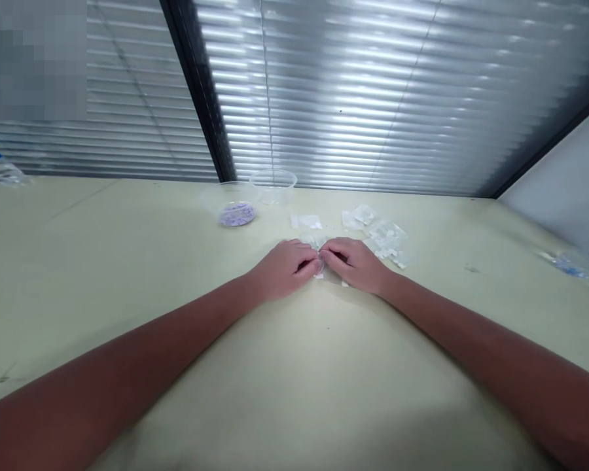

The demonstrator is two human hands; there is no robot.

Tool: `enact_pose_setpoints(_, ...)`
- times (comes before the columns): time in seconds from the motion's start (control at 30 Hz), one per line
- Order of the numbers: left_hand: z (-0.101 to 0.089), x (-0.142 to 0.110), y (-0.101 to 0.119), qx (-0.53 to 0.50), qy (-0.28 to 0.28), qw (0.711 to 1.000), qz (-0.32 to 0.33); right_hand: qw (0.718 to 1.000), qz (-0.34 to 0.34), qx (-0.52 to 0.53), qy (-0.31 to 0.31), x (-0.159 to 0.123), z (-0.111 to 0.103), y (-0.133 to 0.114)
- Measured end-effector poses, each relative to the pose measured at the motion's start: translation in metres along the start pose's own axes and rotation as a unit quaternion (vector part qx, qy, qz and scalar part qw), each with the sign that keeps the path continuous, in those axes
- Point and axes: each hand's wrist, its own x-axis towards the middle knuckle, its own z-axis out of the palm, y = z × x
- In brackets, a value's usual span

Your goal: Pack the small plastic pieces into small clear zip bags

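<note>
My left hand (292, 267) and my right hand (352, 263) meet fingertip to fingertip low over the table. Both are closed in a pinch on a small clear plastic bag (332, 276), whose lower part shows between them. White bits stick out at its edges; the fingers hide the rest. Just beyond the hands lies a flat whitish packet (305, 222). To the right of it, close behind my right hand, is a loose pile of clear and white packets (385, 237).
Behind my left hand stands a clear tub (237, 214) with purple pieces in it. Another clear round tub (273, 188) is beside it. Plastic packages lie at the far left (2, 171) and far right (572, 265) of the cream table (285, 379). Window blinds rise behind.
</note>
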Motion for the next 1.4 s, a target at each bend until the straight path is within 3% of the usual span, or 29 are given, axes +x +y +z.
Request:
enact_pose_setpoints(0.4, -0.003, -0.001, 0.004, -0.049, 0.020, 0.998, -0.021, 1.000, -0.013, 0.002, 0.009, 0.001, 0.002, 0.001)
enact_pose_setpoints(0.6, -0.008, -0.005, 0.004, -0.183, 0.036, 0.969, -0.160, 0.997, -0.005, -0.020, 0.069, 0.001, 0.003, 0.001)
enact_pose_setpoints(0.77, -0.012, -0.005, -0.001, -0.250, 0.101, 0.939, -0.215, 0.992, 0.011, -0.040, 0.120, 0.000, 0.002, 0.001)
enact_pose_setpoints(1.0, -0.010, -0.006, 0.003, -0.209, 0.093, 0.952, -0.205, 0.992, -0.060, -0.065, 0.085, 0.001, 0.009, 0.002)
enact_pose_setpoints(1.4, -0.011, -0.007, 0.000, -0.237, 0.078, 0.942, -0.225, 0.981, -0.062, -0.113, 0.146, 0.000, 0.010, 0.000)
